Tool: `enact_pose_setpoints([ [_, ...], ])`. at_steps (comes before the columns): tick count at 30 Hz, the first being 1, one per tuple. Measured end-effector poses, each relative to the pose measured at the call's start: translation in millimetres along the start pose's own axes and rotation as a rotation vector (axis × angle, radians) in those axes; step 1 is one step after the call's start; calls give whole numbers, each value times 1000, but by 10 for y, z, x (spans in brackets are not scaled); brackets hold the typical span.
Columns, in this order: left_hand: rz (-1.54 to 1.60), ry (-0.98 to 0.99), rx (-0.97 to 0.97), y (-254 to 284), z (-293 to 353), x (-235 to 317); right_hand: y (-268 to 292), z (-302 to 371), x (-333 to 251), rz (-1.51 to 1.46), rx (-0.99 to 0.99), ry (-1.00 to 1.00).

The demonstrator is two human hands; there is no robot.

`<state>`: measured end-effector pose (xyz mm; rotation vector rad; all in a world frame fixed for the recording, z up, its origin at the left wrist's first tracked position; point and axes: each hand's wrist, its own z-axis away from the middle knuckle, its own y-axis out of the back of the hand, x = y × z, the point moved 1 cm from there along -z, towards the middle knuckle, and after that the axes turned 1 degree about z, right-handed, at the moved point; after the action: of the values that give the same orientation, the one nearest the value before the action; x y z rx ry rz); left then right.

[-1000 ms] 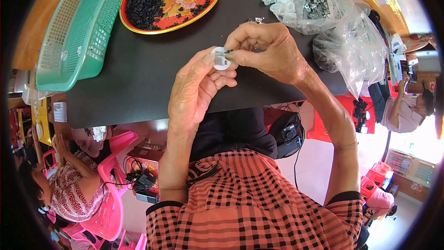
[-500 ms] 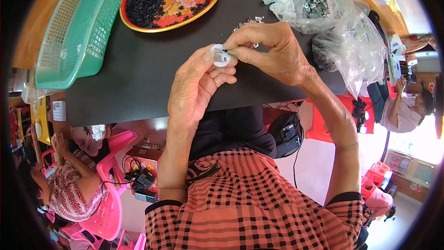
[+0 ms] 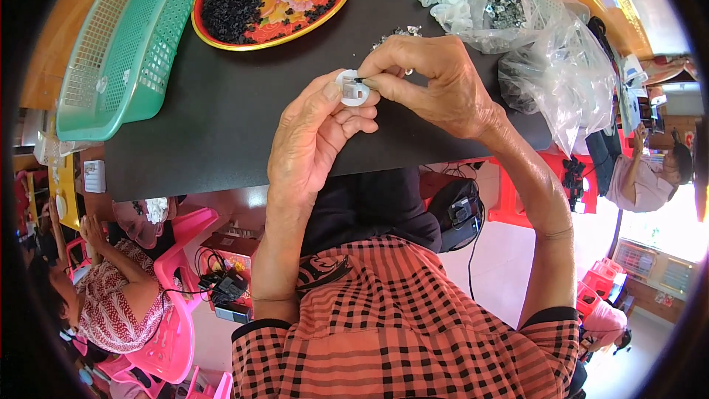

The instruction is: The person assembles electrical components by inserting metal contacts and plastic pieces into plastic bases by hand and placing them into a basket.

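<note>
Here, a small black plastic piece (image 3: 360,80), partly hidden by fingertips, meets a round white plastic disc (image 3: 351,91) above the desk (image 3: 221,133), inward of its near edge. Uneven pressure could make the piece skid free and be lost against the dark desktop; a slack hold on the rim could let the disc twist. The left hand (image 3: 306,137), palm turned inward, has its grip pinching the disc's left rim, lower fingers curled; the right hand (image 3: 439,85), knuckles raised, pinches the piece, its forearm crossing the near edge towards the right corner.
</note>
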<state>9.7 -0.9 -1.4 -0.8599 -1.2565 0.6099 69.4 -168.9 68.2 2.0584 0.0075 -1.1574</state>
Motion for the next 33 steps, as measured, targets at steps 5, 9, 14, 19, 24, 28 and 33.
enact_pose_setpoints([
  [5,1,-8,-19,6,9,-5,-4,-9,-4,10,-2,18],
  [9,7,-6,-30,-6,6,-8,18,-30,-38,10,-16,26],
  [14,1,-3,-46,-7,15,-7,60,-47,-57,-4,-58,-36],
  [19,2,5,-47,-6,10,-7,105,-76,-56,-106,-47,-122],
  [24,0,15,-57,-7,10,1,102,-127,-106,-71,-118,-139],
  [28,-9,30,-65,-2,5,-1,66,-132,-73,-151,-115,-191],
  [33,-15,33,-63,-9,5,-3,75,-141,-82,-76,-121,-157],
])
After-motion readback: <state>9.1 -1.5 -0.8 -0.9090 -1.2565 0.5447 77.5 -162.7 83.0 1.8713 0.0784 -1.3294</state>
